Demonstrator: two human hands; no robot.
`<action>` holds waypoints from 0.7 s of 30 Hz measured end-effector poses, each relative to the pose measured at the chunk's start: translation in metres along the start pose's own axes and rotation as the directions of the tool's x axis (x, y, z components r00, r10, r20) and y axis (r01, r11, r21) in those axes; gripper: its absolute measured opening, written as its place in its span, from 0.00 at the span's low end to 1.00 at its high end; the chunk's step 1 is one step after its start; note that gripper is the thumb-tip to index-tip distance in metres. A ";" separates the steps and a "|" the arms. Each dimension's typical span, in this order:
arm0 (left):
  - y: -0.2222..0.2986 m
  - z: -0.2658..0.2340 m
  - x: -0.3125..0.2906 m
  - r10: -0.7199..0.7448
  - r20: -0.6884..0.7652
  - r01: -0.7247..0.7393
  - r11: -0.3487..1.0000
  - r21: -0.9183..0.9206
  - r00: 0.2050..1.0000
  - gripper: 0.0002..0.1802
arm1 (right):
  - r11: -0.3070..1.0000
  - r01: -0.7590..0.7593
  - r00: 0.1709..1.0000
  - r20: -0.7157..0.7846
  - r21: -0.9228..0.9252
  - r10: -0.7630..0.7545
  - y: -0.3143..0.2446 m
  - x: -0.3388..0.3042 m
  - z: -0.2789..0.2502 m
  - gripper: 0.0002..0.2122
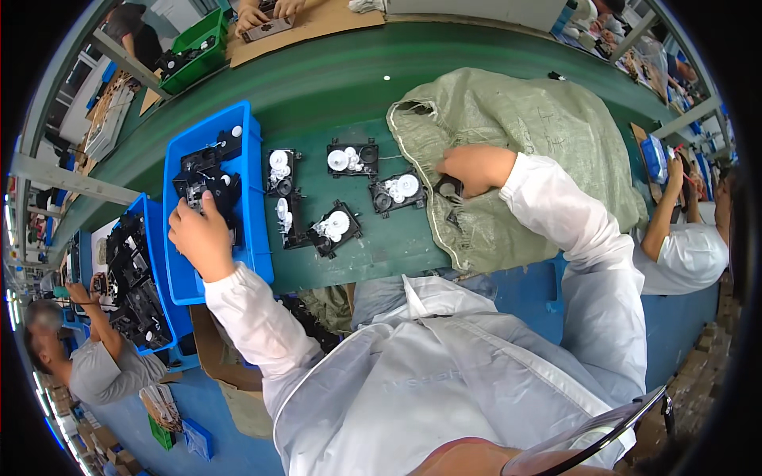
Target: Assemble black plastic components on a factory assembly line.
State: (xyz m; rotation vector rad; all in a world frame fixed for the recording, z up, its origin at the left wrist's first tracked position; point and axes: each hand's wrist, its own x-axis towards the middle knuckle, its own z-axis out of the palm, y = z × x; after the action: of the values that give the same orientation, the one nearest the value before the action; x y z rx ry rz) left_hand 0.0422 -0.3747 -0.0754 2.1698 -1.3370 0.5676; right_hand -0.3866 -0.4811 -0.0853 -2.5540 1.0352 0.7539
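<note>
Inside the near half of a blue bin (256, 190), my left hand (202, 238) has its thumb and fingers closed on a black plastic part (194, 189). More black parts lie around it there. My right hand (476, 170), at the open end of a green woven sack (540, 111), grips a small black gear housing (449, 189) with a round disc on it. Between my hands, several black housings with white gears lie on the green table, among them one gear housing (397, 191) nearest my right hand and another gear housing (336, 227) closer to me.
A second blue bin (155, 262) full of black parts stands at the left. Across the table are a green crate (194, 51) and a cardboard sheet (325, 24), where another person's hands (270, 11) hold a part. Other people sit at both sides.
</note>
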 end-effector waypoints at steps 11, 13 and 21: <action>0.147 -0.009 -0.087 0.494 0.320 -0.256 0.785 -0.564 0.808 0.23 | 0.926 0.235 0.839 -0.543 0.297 -0.038 -0.003 -0.045 -0.019 0.31; 0.161 0.006 -0.098 0.520 0.406 -0.285 0.811 -0.511 0.751 0.28 | 0.818 0.398 0.617 -0.781 0.415 0.097 -0.012 -0.057 -0.018 0.29; 0.193 0.012 -0.131 0.512 0.373 -0.324 0.826 -0.461 0.774 0.35 | 0.984 0.101 0.588 -0.807 0.147 0.060 -0.029 -0.127 -0.037 0.29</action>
State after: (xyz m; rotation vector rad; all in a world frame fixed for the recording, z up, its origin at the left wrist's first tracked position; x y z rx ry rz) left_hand -0.1870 -0.3650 -0.1220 1.7415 -2.0496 -0.1093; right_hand -0.4293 -0.4058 0.0187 -2.7335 1.2076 -0.6221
